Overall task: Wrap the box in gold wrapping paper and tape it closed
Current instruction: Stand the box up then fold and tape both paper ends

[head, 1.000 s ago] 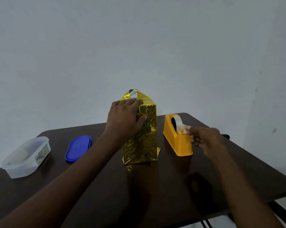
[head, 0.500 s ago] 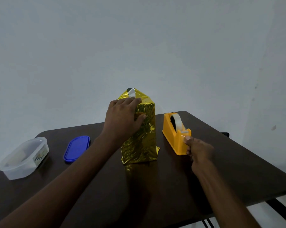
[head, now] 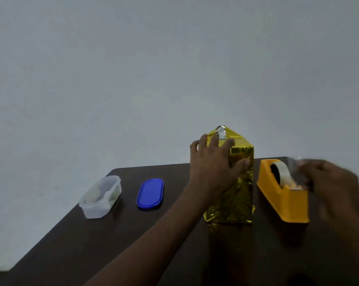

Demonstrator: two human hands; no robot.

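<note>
The tall box in gold wrapping paper stands upright on the dark table, with its top flaps folded to a peak. My left hand lies against its upper left side, with spread, straight fingers pressing the folded paper and the thumb on the front face. The orange tape dispenser stands just right of the box. My right hand is blurred beside the dispenser's cutter end and pinches a clear strip of tape that sticks up from its fingers.
A clear plastic container and a blue oval lid lie on the left part of the table. A plain grey wall rises behind the table's far edge.
My right hand pulled the tape down to the dispenser's cutter, then lifted up and right with a strip. My left hand stays on the box with its fingers spread wider. The view has swung left.
</note>
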